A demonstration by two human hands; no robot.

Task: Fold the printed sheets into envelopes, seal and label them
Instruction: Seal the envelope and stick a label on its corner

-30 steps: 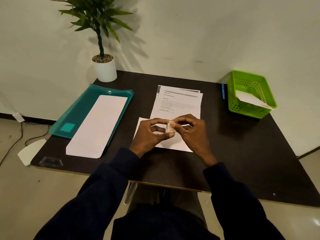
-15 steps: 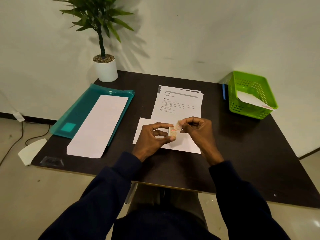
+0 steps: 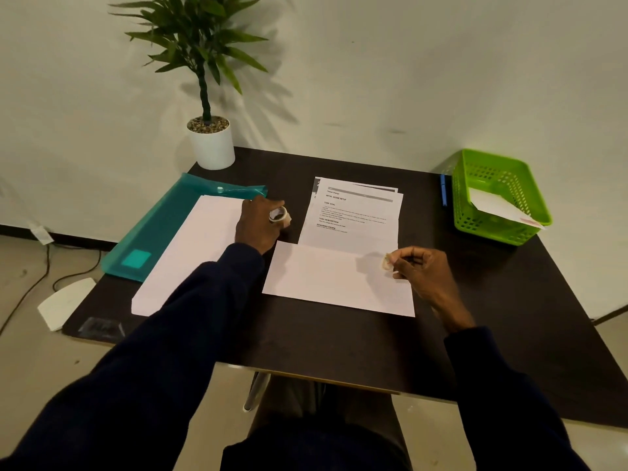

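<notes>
Leaning inside green basket (image 3: pixel 491 230) — white paper (image 3: pixel 493 206).

1 head view (worn) looks forward and down over the table (image 3: pixel 339 348).

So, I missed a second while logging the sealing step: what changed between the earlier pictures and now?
The hands came apart. The left hand carried the tape roll off to the left, next to the white stack on the teal folder. The right hand moved right, pinching a torn-off tape piece above the envelope. The printed sheets, green basket and plant pot stayed put.
</notes>
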